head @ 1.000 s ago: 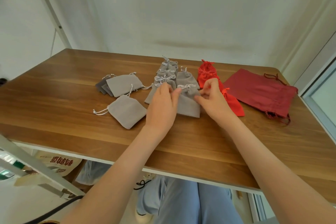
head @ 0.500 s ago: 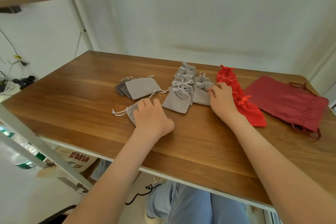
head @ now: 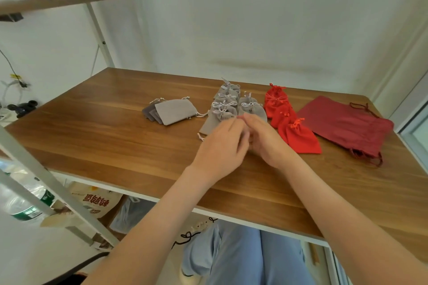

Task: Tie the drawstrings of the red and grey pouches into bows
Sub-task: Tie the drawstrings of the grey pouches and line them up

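Both hands meet over the middle of the wooden surface, fingers curled in toward each other. Left hand and right hand blurred, touching; a grey pouch sits mostly hidden under them, white cord end sticking out left. Cannot tell if either hand pinches the cord. Tied grey pouches stacked in a column toward the far edge, two more just beside. Untied grey pile left of them. Red pouches with bows in a row to the right, nearest one beside the right hand. Large dark red bag flat near the right edge.
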Available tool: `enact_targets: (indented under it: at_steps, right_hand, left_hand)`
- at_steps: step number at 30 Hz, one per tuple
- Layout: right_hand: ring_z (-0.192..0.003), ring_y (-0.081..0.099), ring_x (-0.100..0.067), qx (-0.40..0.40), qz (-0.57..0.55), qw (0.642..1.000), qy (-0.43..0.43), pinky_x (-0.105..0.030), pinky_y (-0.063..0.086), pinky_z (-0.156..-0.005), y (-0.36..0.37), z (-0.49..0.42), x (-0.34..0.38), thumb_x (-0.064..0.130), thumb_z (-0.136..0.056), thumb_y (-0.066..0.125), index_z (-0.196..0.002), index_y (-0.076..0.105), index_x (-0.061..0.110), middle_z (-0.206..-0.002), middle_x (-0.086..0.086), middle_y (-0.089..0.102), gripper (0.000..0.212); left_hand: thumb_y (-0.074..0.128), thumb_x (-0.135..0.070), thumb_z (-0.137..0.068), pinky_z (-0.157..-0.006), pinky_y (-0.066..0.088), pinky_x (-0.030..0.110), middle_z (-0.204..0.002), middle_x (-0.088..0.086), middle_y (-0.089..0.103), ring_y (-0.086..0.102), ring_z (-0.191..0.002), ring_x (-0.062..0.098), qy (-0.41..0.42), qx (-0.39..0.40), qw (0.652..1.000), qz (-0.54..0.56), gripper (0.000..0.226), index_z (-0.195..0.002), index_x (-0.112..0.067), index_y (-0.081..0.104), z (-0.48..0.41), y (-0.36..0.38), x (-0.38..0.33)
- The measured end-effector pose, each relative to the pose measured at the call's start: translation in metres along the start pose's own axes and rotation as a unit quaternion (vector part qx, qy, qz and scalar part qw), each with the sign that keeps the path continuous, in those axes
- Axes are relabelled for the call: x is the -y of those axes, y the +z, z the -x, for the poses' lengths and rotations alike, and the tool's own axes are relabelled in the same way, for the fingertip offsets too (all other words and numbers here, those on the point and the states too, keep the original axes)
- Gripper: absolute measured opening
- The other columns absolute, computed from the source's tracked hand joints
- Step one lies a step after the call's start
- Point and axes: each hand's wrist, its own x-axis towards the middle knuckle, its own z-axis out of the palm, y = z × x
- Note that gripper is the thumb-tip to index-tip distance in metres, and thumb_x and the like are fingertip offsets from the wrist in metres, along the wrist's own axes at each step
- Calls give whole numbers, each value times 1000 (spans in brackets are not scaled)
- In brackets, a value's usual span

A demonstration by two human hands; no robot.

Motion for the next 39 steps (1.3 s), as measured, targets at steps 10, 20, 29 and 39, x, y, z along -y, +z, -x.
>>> enact_targets:
  at_steps: [10, 20, 29, 39]
  right_hand:
    - [-113, 55, -45, 33, 46, 993, -99, -54, 43, -98, -32, 36, -8, -7, -93, 48, -142, 21, 47, -125, -24, 59, 78]
    - [-87, 58, 0, -52, 193, 971, -133, -23, 43, -79, -31, 34, -17, 0, -95, 48, -127, 56, 26, -103, 1, 66, 42]
    - [-114, 55, -12, -87, 167, 979, -75, -35, 40, -102, -31, 33, -21, 30, -101, 42, -105, 65, 33, -117, 9, 64, 24]
    - [-79, 57, -2, -115, 252, 953, -124, -16, 46, -71, -30, 34, -20, 10, -96, 50, -92, 63, 11, -90, -1, 65, 14]
  left_hand:
    - [39, -16, -100, -101, 34, 22, -131, 1, 48, 42, -122, 10, -210, -23, 964, 160, 38, -138, -11, 38, 0, 41, 11]
    - [44, -25, -99, -61, 37, 17, -83, -3, 55, 49, -74, 6, -344, 35, 901, 262, 15, -101, -16, 55, -3, 38, 16]
    - [38, -1, -97, -60, 41, 10, -78, 3, 52, 52, -68, 0, -304, -27, 832, 463, 26, -97, -18, 58, 2, 26, 16]
    - [47, -17, -94, -72, 42, 21, -97, 0, 63, 55, -88, 5, -357, -30, 857, 370, 20, -92, -16, 66, 4, 25, 16]
